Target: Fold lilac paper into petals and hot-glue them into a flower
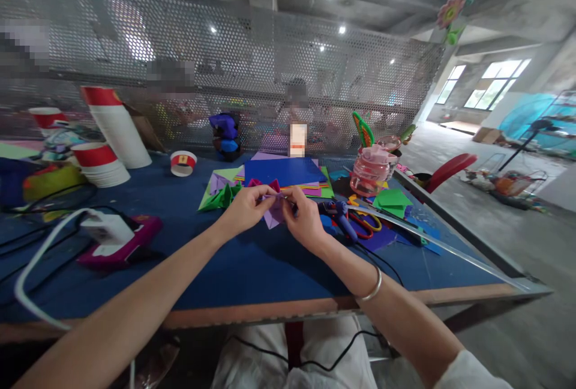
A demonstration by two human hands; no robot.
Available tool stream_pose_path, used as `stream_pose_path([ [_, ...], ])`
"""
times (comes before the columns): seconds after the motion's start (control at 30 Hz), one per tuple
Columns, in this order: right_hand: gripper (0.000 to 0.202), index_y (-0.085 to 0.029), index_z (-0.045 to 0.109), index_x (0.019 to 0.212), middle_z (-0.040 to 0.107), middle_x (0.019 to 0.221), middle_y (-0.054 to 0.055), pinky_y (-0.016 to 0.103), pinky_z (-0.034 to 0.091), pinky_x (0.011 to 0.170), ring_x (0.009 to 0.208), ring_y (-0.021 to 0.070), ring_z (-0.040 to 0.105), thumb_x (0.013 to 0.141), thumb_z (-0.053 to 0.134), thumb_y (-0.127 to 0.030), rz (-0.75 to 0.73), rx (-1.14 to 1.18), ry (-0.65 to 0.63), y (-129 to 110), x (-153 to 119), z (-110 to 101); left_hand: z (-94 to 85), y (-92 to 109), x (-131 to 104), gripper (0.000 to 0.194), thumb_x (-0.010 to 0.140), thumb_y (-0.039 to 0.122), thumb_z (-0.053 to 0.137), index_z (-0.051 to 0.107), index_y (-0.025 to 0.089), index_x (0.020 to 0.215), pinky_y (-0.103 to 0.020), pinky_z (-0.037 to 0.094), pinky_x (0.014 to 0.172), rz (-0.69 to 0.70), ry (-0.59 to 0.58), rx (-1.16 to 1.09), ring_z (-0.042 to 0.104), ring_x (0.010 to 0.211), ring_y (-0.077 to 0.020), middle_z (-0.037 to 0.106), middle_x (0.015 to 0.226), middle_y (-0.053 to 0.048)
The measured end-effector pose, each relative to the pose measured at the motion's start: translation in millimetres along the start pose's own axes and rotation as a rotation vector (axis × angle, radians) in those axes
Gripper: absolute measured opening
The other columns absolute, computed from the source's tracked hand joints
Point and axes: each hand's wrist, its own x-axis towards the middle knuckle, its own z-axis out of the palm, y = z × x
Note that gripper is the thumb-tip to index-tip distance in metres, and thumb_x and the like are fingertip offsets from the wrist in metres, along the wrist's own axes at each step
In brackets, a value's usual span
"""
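Note:
Between my fingertips is a piece of folded light purple paper (pixel 273 216), held above the blue table. My left hand (pixel 248 206) pinches its left side, and my right hand (pixel 305 214) grips its right side near the top. Part of the paper is hidden behind the fingers. Just behind my hands lie green folded paper pieces (pixel 220 198) and a magenta folded piece (pixel 265 185). A stack of coloured paper sheets with a dark blue sheet (pixel 283 171) on top sits beyond them. Right of my right hand rests a blue hot glue gun (pixel 344 221).
Scissors (pixel 366 225), a long clear ruler (pixel 450 251), green paper squares (pixel 392 202) and a pink jar (pixel 369 171) are at the right. Paper cups (pixel 101 164) and a magenta power strip (pixel 121 245) with cables stand left. A perforated metal screen (pixel 225 47) rises behind the table.

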Motion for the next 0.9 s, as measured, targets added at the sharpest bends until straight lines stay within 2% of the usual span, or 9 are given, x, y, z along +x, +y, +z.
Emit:
stream_pose_path([
  [0.23, 0.014, -0.019, 0.057, 0.090, 0.056, 0.070, -0.001, 0.022, 0.039, 0.059, 0.059, 0.0121, 0.051, 0.090, 0.043, -0.021, -0.088, 0.057, -0.011, -3.2, 1.4, -2.2, -2.2, 1.5, -0.1, 0.017, 0.070, 0.034, 0.065, 0.070, 0.018, 0.072, -0.026, 0.052, 0.063, -0.110, 0.009, -0.168, 0.064, 0.065, -0.0170, 0.071, 0.068, -0.001],
  [0.43, 0.017, -0.020, 0.057, 0.087, 0.058, 0.074, 0.000, 0.022, 0.042, 0.066, 0.067, 0.0132, 0.056, 0.090, 0.040, -0.019, -0.104, 0.053, -0.092, -0.7, 4.2, -6.4, -5.2, 1.6, 0.5, 0.013, 0.068, 0.028, 0.065, 0.072, 0.017, 0.070, -0.025, 0.051, 0.059, -0.143, -0.010, -0.192, 0.064, 0.061, -0.0159, 0.071, 0.066, -0.002],
  [0.57, 0.019, -0.021, 0.056, 0.085, 0.060, 0.076, 0.002, 0.023, 0.042, 0.067, 0.071, 0.0145, 0.057, 0.089, 0.038, -0.018, -0.094, -0.023, -0.180, -4.6, 4.9, -12.4, -5.7, 0.8, 0.2, 0.014, 0.070, 0.025, 0.061, 0.072, 0.018, 0.072, -0.027, 0.053, 0.061, -0.100, -0.006, -0.087, 0.066, 0.063, -0.0178, 0.074, 0.069, -0.003],
  [0.67, 0.017, -0.021, 0.056, 0.085, 0.060, 0.076, 0.001, 0.024, 0.042, 0.067, 0.070, 0.0139, 0.056, 0.088, 0.040, -0.017, -0.105, -0.040, -0.225, -7.7, 4.9, -15.0, -3.4, 0.6, -2.1, 0.016, 0.074, 0.021, 0.056, 0.072, 0.018, 0.074, -0.027, 0.053, 0.063, -0.043, 0.045, 0.067, 0.067, 0.065, -0.0181, 0.074, 0.069, -0.002],
  [0.8, 0.018, -0.020, 0.053, 0.074, 0.055, 0.067, -0.002, 0.021, 0.041, 0.059, 0.062, 0.0117, 0.052, 0.089, 0.047, -0.030, 0.064, 0.152, -0.171, -6.2, 7.5, -9.9, 1.1, 2.4, -6.3, 0.018, 0.079, 0.016, 0.053, 0.070, 0.018, 0.076, -0.026, 0.050, 0.064, 0.058, 0.118, 0.324, 0.066, 0.063, -0.0166, 0.073, 0.069, -0.001],
  [0.9, 0.020, -0.019, 0.052, 0.071, 0.058, 0.067, -0.002, 0.021, 0.042, 0.055, 0.064, 0.0126, 0.056, 0.083, 0.057, -0.036, 0.193, 0.291, -0.105, -0.6, 9.9, -2.7, 3.4, 1.7, -8.2, 0.021, 0.082, 0.015, 0.049, 0.070, 0.017, 0.079, -0.026, 0.048, 0.064, 0.143, 0.121, 0.408, 0.066, 0.063, -0.0166, 0.073, 0.071, -0.002],
])
